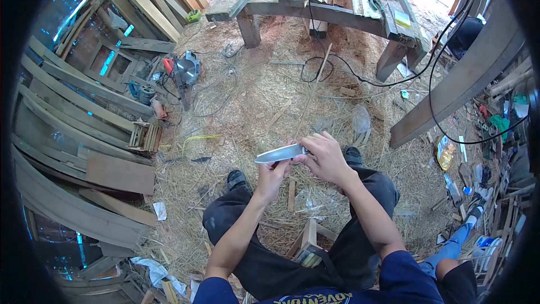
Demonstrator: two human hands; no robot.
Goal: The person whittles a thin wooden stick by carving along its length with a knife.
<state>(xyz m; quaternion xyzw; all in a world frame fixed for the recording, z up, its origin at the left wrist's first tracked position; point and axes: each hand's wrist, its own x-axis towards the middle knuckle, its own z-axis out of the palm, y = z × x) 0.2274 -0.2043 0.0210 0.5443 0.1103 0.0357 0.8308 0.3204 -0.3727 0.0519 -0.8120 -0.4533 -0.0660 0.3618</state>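
Observation:
In front of my knees, my two hands hold a flat, silvery, blade-like piece (pixel 281 153). It is seen nearly edge-on, its narrow end pointing left, so its exact kind does not show. My left hand (pixel 272 177) pinches it from below near the middle. My right hand (pixel 324 156) is wrapped round its right end, where a small dark part shows between the fingers. The two hands are close together, their fingertips almost meeting.
Straw and shavings cover the ground. A circular saw (pixel 188 70) lies front left, near stacked boards (pixel 84 101). Ahead stands a wooden workbench (pixel 315 10). A black cable (pixel 388 84) hangs beside a slanted post (pixel 450 90). Another person's leg (pixel 453 245) shows at right.

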